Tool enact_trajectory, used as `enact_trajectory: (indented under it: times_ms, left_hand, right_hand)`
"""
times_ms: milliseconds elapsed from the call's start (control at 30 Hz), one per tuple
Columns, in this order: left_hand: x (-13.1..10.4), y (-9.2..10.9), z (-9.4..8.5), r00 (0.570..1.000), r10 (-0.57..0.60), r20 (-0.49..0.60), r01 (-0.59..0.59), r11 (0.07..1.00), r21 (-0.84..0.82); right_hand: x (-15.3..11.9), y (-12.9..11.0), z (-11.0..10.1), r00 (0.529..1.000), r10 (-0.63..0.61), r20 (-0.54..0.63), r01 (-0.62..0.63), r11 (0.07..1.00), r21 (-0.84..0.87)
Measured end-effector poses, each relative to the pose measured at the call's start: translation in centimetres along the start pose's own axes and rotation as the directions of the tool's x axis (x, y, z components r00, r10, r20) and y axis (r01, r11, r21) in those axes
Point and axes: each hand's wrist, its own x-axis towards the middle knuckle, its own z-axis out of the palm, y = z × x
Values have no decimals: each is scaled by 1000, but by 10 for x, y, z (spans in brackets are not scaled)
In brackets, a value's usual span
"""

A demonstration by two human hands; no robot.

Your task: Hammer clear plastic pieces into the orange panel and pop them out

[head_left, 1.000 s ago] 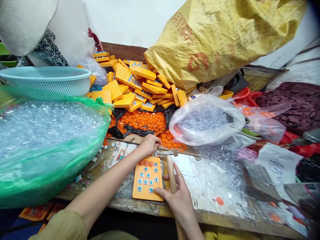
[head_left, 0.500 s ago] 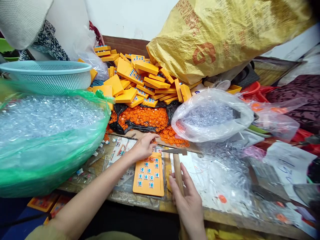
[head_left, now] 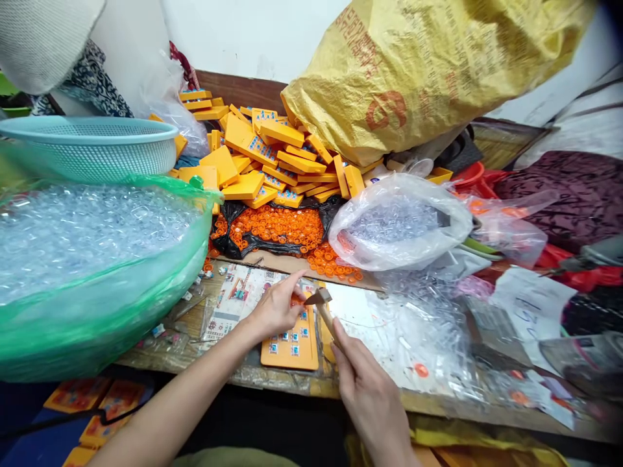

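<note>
On the bench in front of me lies a flat orange-yellow panel (head_left: 285, 358) with several small blue-and-clear parts set in it. My left hand (head_left: 278, 305) is over the panel's upper part, thumb and fingers drawn together; what they hold, if anything, is hidden. A small hammer (head_left: 325, 311) with a wooden handle and a narrow metal head is gripped in my right hand (head_left: 367, 376). Its head hovers over the panel's top right, close to my left fingertips. I cannot tell whether it touches anything. A printed sheet (head_left: 226, 295) lies under my left wrist.
Behind, a pile of orange-yellow panels (head_left: 221, 165) rises over orange rings (head_left: 277, 227) in a black bag. Clear plastic pieces fill a green bag (head_left: 121, 285) at left and a white bag (head_left: 389, 253) at right. A blue basket (head_left: 97, 146) and yellow sack (head_left: 413, 71) stand further back.
My right hand has swung the hammer, its handle now tilted left and its head closer to my left fingers. My left hand has come slightly down over the panel.
</note>
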Motion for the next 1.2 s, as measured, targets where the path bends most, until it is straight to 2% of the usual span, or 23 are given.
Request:
enact_trajectory:
  times_ms: [100,167,233,333,433,567,667,733,800,867,1033,1100,1133,1200]
  left_hand:
    - [-1,-1,-2,998,-58,17,60,994,-95]
    - [1,-1,-5,996,-82,25,85,988,-127]
    - [8,-2,-10,996,-88,-22,86,992,-93]
    - [25,-5,-17,985,-81,-153,86,996,26]
    - [47,-8,-20,973,-37,-227,70,988,139]
    - [80,-9,-14,980,40,-193,10,968,250]
    - [101,-8,-9,988,47,-149,-2,958,286]
    - [107,-7,-10,989,37,-144,6,958,286]
    - [100,-7,-18,988,15,-155,27,963,267]
    - [80,-9,-31,987,-23,-162,61,970,237]
    - [-1,-19,-61,976,-183,-119,203,960,191]
    - [-25,-24,-63,963,-246,-114,264,944,197]
    - [-34,-27,-62,963,-242,-122,264,940,219]
    - [-44,-32,-57,978,-152,-141,188,937,295]
  right_hand:
    - [2,5,4,986,164,42,-168,974,153]
    - [4,6,9,956,290,44,-290,910,297]
    - [6,4,14,921,388,46,-377,854,359]
    - [7,-1,20,925,378,38,-374,886,274]
    - [9,-3,22,944,324,62,-330,931,155]
    - [11,3,25,941,331,72,-339,917,211]
    - [11,9,27,941,334,50,-333,892,306]
    - [11,10,27,929,366,54,-364,875,321]
    - [12,10,27,911,405,74,-407,861,303]
    - [12,9,26,906,414,89,-420,857,297]
    - [14,9,25,921,379,87,-387,867,313]
    - [16,9,25,921,377,99,-388,866,316]
    - [16,9,24,922,374,101,-387,868,311]
    - [15,9,23,927,363,90,-373,882,289]
